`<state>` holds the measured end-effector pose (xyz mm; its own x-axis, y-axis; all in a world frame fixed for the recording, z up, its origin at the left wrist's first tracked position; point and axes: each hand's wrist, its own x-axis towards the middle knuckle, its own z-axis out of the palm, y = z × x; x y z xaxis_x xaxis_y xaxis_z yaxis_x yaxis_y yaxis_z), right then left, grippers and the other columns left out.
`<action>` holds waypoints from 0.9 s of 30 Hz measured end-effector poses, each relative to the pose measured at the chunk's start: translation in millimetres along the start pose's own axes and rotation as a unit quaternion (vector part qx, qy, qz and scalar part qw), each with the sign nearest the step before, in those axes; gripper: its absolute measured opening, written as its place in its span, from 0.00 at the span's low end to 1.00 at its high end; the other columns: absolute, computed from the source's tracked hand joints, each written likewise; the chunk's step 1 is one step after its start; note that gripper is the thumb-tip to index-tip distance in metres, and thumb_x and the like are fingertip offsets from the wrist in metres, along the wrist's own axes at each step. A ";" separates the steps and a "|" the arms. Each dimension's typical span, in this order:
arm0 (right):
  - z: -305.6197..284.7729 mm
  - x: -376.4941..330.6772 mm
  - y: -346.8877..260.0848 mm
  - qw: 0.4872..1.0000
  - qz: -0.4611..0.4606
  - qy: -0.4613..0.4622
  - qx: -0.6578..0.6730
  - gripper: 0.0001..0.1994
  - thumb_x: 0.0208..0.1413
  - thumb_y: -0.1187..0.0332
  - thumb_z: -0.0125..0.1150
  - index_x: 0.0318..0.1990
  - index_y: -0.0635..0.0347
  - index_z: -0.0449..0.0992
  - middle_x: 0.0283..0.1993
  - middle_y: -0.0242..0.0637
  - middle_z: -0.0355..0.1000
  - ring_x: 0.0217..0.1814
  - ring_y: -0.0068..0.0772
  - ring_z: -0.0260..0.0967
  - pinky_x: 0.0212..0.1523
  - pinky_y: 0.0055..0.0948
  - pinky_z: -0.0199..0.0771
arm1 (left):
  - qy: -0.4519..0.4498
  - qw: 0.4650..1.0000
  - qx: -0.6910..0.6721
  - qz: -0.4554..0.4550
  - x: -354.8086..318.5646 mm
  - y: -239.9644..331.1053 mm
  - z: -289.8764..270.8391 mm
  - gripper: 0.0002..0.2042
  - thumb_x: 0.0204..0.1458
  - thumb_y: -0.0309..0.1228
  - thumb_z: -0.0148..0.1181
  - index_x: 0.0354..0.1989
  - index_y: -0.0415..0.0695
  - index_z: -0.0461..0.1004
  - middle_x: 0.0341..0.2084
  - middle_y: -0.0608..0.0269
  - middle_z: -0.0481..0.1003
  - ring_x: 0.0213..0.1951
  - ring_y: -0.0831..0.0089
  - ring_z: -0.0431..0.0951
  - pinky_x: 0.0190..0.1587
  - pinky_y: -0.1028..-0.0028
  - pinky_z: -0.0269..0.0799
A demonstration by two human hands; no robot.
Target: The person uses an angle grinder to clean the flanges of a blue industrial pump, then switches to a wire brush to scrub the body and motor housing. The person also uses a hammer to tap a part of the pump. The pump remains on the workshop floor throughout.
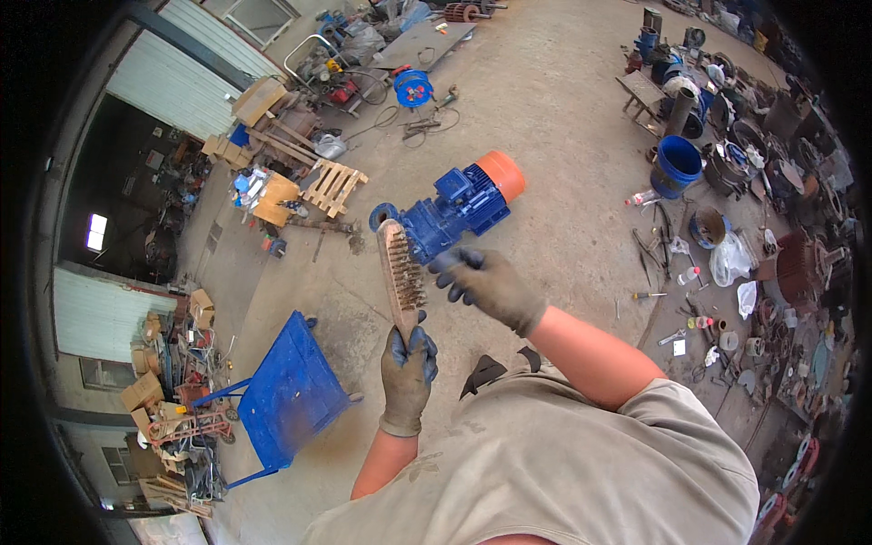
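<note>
Your brown wooden wire brush, clamped in your left hand, partly hides the orange-capped blue metal motor, its long axis pointing away from you. Your right hand, fingers parted, is beside the bristles. Open grey concrete floor surrounds the motor.

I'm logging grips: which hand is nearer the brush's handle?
Left. The left hand grips the handle; the right hand is off to its right, beside the bristles.
</note>
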<state>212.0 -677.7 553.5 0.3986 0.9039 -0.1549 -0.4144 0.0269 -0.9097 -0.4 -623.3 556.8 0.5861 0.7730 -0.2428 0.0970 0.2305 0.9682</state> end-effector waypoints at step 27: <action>25.6 11.1 35.4 0.992 0.069 -0.069 0.085 0.12 0.62 0.68 0.70 0.49 0.65 0.81 0.41 0.36 0.79 0.36 0.23 0.73 0.37 0.24 0.75 | 0.101 0.982 0.131 0.091 -2.5 -20.2 2.3 0.13 0.70 0.31 0.54 0.59 0.43 0.70 0.29 0.74 0.68 0.25 0.84 0.66 0.25 0.82 0.62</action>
<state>180.9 -655.8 529.4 0.2182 0.9533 -0.2089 -0.5932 -0.0404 -0.8040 -2.0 -631.2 538.0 0.4445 0.8946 -0.0455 0.2239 -0.0618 0.9726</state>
